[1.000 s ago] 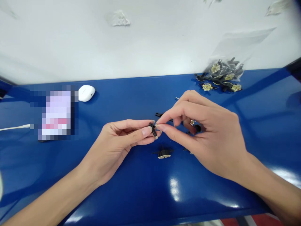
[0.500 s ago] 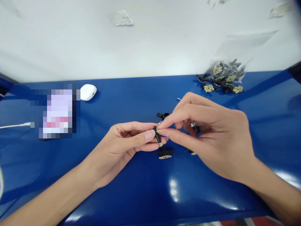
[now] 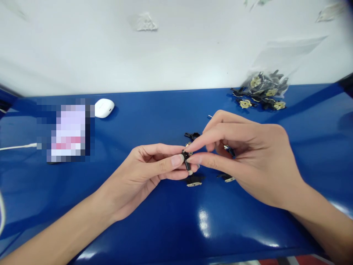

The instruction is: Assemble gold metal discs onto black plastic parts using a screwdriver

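The left hand (image 3: pixel 150 162) pinches a small black piece (image 3: pixel 187 165) between its thumb and fingers, off the table and between the two hands. The right hand (image 3: pixel 245 158) meets it from the other side: its forefinger is at the top end and its thumb tip at the flank, slightly parted. Whether those two fingertips grip or merely touch, I cannot tell.

The step in hand looks like fine fingertip work on this piece, with the left hand as the holder. The next move seems to call for a firm left pinch and a small, exact motion from the right forefinger and thumb.

Just beyond the joined fingertips lies a black part (image 3: pixel 190 135); on the near side of them sits a part with a gold disc (image 3: pixel 194 181), and another part (image 3: pixel 228 178) lies partly behind the right thumb. Farther out, beyond the right hand, are a clear bag (image 3: pixel 271 82) of similar parts and loose ones beside it. Beyond the left hand are a white case (image 3: pixel 104 108) and a blurred-out phone (image 3: pixel 68 129), all on the blue table (image 3: pixel 143 235).
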Demonstrator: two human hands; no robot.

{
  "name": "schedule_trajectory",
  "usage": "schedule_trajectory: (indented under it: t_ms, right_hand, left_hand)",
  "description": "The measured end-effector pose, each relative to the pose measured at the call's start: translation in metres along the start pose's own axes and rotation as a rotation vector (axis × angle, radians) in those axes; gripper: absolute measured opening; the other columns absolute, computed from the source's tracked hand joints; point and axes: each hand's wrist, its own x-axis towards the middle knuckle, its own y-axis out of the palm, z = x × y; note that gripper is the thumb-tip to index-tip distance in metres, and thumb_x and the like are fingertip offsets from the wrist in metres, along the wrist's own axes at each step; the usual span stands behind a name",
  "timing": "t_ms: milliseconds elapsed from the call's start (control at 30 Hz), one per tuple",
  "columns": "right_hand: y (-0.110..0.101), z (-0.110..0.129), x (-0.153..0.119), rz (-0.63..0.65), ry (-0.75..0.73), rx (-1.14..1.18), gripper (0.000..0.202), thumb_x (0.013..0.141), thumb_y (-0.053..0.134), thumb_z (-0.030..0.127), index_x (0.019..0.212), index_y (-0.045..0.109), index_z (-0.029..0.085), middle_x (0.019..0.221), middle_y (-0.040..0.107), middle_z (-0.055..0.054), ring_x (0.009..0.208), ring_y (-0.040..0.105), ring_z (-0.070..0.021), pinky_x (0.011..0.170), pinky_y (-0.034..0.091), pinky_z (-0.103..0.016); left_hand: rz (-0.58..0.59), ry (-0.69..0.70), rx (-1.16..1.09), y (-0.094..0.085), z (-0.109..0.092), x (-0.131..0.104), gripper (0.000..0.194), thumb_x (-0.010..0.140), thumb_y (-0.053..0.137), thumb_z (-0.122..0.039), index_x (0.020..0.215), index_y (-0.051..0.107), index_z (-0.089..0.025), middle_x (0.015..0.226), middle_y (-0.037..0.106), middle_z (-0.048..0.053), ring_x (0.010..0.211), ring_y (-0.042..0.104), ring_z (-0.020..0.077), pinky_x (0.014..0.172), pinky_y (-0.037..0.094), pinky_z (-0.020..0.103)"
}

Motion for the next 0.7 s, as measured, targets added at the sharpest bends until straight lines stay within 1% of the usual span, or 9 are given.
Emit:
schedule_trajectory:
  t_ms: [100, 200, 267, 433, 567, 700]
  right_hand:
    - [-0.0034, -0.0005, 0.003, 0.026, 0.084, 0.115, 0.006, 0.098, 0.093, 0.035, 0.103, 0.091, 0.036, 0.086, 0.074, 0.002, 0.072, 0.063, -0.0165, 0.056, 0.047, -0.035]
    - [-0.006, -0.0006, 0.0065, 0.074, 0.153, 0.22, 0.006, 0.101, 0.088, 0.036, 0.104, 0.09, 0.031, 0.09, 0.081, 0.0, 0.072, 0.071, -0.0177, 0.059, 0.054, -0.036]
    - [-0.007, 0.0001, 0.0078, 0.123, 0.176, 0.272, 0.008, 0.1, 0.089, 0.036, 0.105, 0.09, 0.029, 0.091, 0.084, 0.0, 0.075, 0.076, -0.0181, 0.061, 0.057, -0.034]
    - [-0.0075, 0.0029, 0.008, 0.169, 0.185, 0.23, 0.006, 0.1, 0.089, 0.032, 0.106, 0.09, 0.032, 0.086, 0.08, 0.004, 0.07, 0.072, -0.0121, 0.057, 0.057, -0.025]
    - [-0.0068, 0.0018, 0.0079, 0.204, 0.181, 0.216, 0.01, 0.102, 0.088, 0.033, 0.112, 0.09, 0.034, 0.089, 0.081, 0.003, 0.068, 0.072, -0.0121, 0.054, 0.056, -0.025]
    - [-0.0068, -0.0003, 0.0074, 0.201, 0.161, 0.208, 0.01, 0.104, 0.085, 0.037, 0.112, 0.09, 0.034, 0.091, 0.084, 0.003, 0.069, 0.074, -0.013, 0.058, 0.06, -0.027]
  left_hand:
    - [-0.012, 0.007, 0.007, 0.0002, -0.0004, -0.0001, 0.012, 0.098, 0.092, -0.014, 0.102, 0.097, -0.024, 0.098, 0.094, 0.004, 0.095, 0.092, 0.0188, 0.084, 0.071, 0.014]
    - [-0.02, 0.002, 0.029, 0.0005, -0.0006, 0.0007, 0.011, 0.097, 0.093, -0.015, 0.104, 0.097, -0.023, 0.095, 0.094, 0.005, 0.096, 0.092, 0.0205, 0.081, 0.071, 0.014]
    - [-0.022, 0.001, 0.033, 0.0011, -0.001, 0.0015, 0.012, 0.096, 0.094, -0.014, 0.102, 0.097, -0.024, 0.093, 0.094, 0.005, 0.094, 0.092, 0.0202, 0.08, 0.071, 0.014]
    - [-0.03, 0.012, 0.046, 0.0027, -0.0018, 0.0023, 0.012, 0.094, 0.096, -0.013, 0.1, 0.097, -0.024, 0.093, 0.094, 0.004, 0.091, 0.092, 0.0187, 0.08, 0.071, 0.014]
    - [-0.047, 0.015, 0.057, 0.0017, -0.0008, 0.0016, 0.012, 0.095, 0.095, -0.014, 0.1, 0.097, -0.025, 0.096, 0.094, 0.003, 0.089, 0.092, 0.0182, 0.083, 0.072, 0.015]
    - [-0.045, 0.015, 0.081, 0.0001, -0.0002, 0.0015, 0.012, 0.096, 0.094, -0.014, 0.101, 0.097, -0.024, 0.096, 0.094, 0.004, 0.091, 0.092, 0.0188, 0.082, 0.071, 0.015]
